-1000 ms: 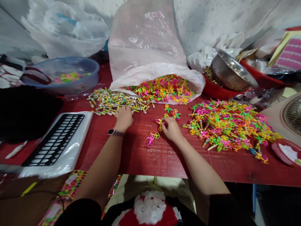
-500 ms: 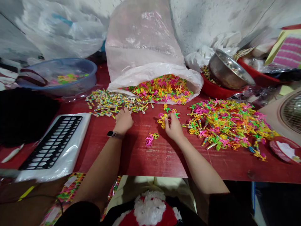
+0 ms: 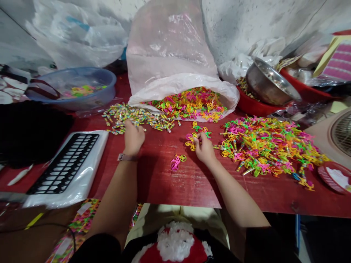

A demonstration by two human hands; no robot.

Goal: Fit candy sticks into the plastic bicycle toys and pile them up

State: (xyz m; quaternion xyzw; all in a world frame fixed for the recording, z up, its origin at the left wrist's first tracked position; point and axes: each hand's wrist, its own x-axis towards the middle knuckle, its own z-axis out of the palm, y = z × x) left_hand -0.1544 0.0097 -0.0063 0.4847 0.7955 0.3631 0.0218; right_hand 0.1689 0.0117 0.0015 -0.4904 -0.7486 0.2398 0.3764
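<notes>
The right hand point(image 3: 204, 148) has its fingertips point(image 3: 199, 136) pinched narrow on a small cluster of yellow and pink plastic toy bicycles point(image 3: 191, 141) on the red table point(image 3: 189, 186). The left hand point(image 3: 133, 138), with a wristwatch point(image 3: 124, 157), has its fingers bunched narrow at a spread of wrapped candy sticks point(image 3: 131, 118); whether they hold any cannot be told. From the right hand, 1 pink bicycle point(image 3: 175, 162) lies at 8 o'clock, a large bicycle heap point(image 3: 268, 146) at 3 o'clock, an open plastic sack point(image 3: 170, 47) at 12 o'clock, and a tilted steel bowl point(image 3: 271, 82) at 2 o'clock. From the left hand, a blue plastic basin point(image 3: 74, 100) sits at 10 o'clock, a black plastic grid point(image 3: 64, 162) at 8 o'clock.
</notes>
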